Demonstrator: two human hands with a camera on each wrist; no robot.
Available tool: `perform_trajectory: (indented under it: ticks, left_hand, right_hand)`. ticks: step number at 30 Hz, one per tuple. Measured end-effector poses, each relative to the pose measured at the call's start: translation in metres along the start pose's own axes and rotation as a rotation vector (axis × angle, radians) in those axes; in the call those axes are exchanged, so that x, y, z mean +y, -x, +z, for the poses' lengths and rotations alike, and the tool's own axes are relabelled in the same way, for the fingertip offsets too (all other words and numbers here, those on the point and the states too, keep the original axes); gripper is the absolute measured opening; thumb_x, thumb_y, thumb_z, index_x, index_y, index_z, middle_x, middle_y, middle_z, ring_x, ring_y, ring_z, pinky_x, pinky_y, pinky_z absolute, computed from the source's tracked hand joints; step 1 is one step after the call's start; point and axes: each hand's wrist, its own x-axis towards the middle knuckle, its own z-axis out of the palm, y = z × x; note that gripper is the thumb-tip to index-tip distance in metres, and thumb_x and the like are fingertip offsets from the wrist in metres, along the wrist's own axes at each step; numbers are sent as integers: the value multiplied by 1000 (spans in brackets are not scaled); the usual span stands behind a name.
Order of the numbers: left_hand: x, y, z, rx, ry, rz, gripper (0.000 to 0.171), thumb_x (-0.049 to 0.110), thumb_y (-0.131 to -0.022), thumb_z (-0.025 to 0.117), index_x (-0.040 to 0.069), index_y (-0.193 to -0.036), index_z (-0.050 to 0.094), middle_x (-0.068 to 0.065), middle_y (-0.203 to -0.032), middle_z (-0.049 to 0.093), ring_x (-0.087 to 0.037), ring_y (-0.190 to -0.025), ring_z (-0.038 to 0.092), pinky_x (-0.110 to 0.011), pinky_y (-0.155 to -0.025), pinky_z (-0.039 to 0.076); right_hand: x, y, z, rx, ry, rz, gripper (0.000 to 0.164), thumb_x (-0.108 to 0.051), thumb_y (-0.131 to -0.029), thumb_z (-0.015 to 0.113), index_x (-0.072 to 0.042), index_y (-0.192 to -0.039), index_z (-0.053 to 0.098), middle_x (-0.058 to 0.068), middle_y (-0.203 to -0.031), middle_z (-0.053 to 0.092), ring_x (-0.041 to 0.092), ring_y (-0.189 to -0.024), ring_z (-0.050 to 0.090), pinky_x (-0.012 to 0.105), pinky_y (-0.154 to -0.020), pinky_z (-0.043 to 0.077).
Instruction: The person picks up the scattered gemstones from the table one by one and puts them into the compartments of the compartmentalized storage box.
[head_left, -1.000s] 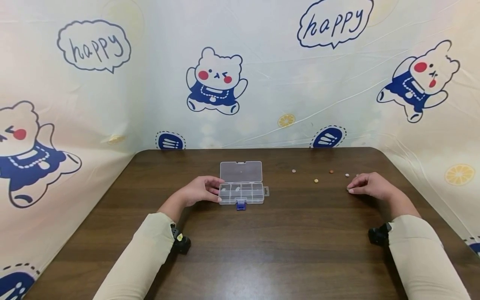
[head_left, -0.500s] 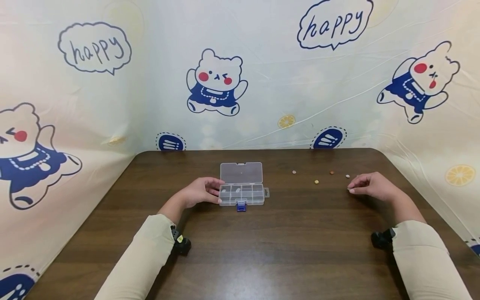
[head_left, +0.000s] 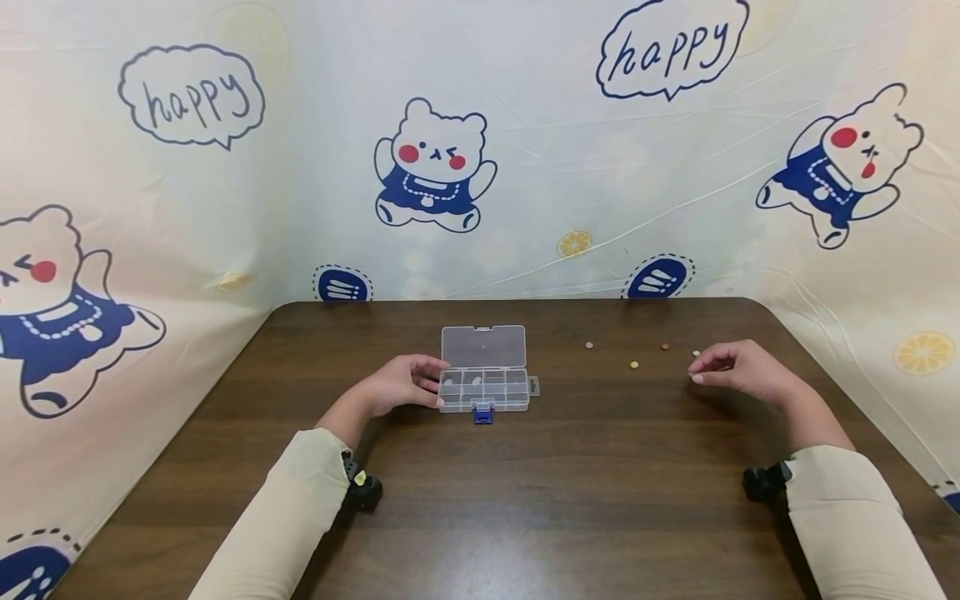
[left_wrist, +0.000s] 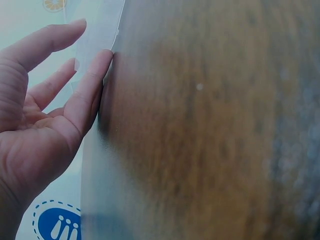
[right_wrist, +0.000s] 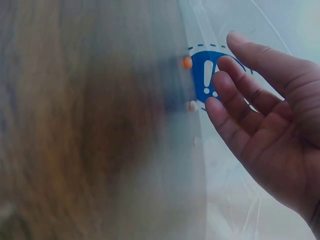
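In the head view a clear plastic compartment box (head_left: 483, 387) stands on the brown table, its lid (head_left: 483, 346) tilted up at the back. Two of its compartments hold whitish pieces (head_left: 476, 381). My left hand (head_left: 393, 385) holds the box's left end, thumb at the front corner and fingers by the hinge. My right hand (head_left: 738, 367) is just above the table at the right, thumb and index fingertips together. A small pale bead-like piece (head_left: 691, 374) seems to show at those tips, mostly hidden. Another whitish piece (head_left: 696, 353) lies close behind them.
Loose on the table between box and right hand lie a pinkish piece (head_left: 588, 344), a yellow piece (head_left: 633, 365) and an orange piece (head_left: 664, 347). A blue latch (head_left: 483, 415) hangs at the box's front. A printed cloth (head_left: 540, 183) stands behind the table.
My right hand stays low at first, then shifts slightly left and up. It now partly covers the whitish piece behind it. My left hand and the box stay in place.
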Motion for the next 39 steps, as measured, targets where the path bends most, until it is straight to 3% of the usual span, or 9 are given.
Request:
perform_trajectory:
  ticks: [18, 39]
  left_hand:
    - [-4, -2, -2, -26, 14, 19, 67, 1, -75, 83, 0, -135, 53, -21, -124, 55, -31, -110, 58, -36, -89, 53]
    - [0, -2, 0, -9, 11, 4, 65, 1, -74, 84, 3, -133, 56, -17, -122, 56, -28, -107, 60, -36, -89, 53]
  right_hand:
    - [-30, -7, 8, -69, -66, 12, 28, -23, -85, 77, -2, -103, 73, 5, -95, 72, 17, -82, 61, 26, -72, 52]
    - [-53, -15, 27, -42, -89, -51, 24, -20, -85, 77, -2, -101, 74, 4, -92, 71, 22, -80, 60, 27, -69, 54]
